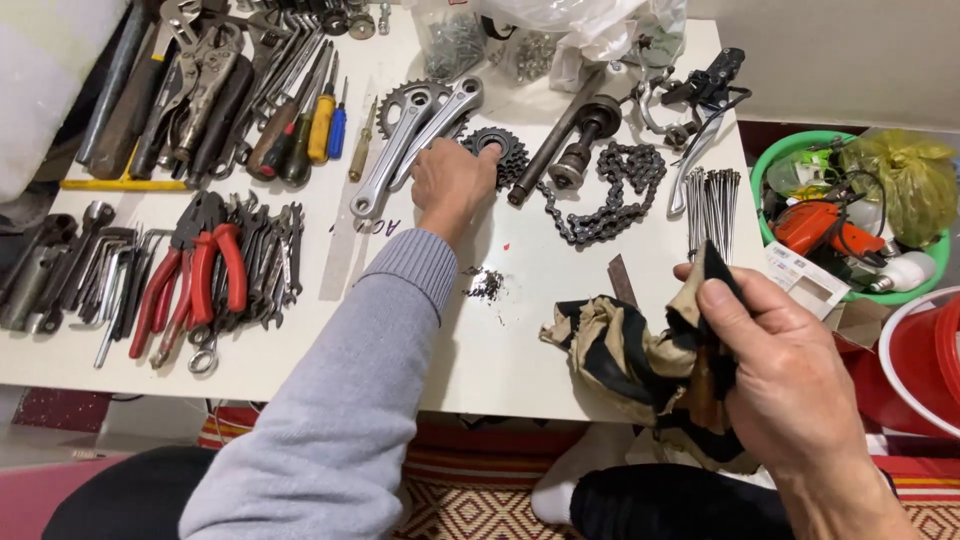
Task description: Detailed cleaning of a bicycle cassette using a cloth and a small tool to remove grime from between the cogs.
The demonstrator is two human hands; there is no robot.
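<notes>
My left hand (450, 183) reaches across the white table (520, 330) and rests its fingers on a dark bicycle sprocket cluster (497, 152), beside a silver crank arm with chainring (410, 135). Whether the fingers grip the sprocket or only touch it is unclear. My right hand (785, 375), near the table's front right edge, is closed on a crumpled black and tan rag (625, 350) that hangs down over the edge. A bicycle chain (610, 190) lies coiled right of the sprocket.
Red-handled pliers (195, 270) and several wrenches lie at the left, screwdrivers (320, 120) behind them. An axle with hub (575, 140), spokes (712, 205) and brake parts (700, 95) sit at the back right. A green basket (775, 160) and red bucket (925, 360) stand off the right edge. Dark grit (487, 287) dots the middle.
</notes>
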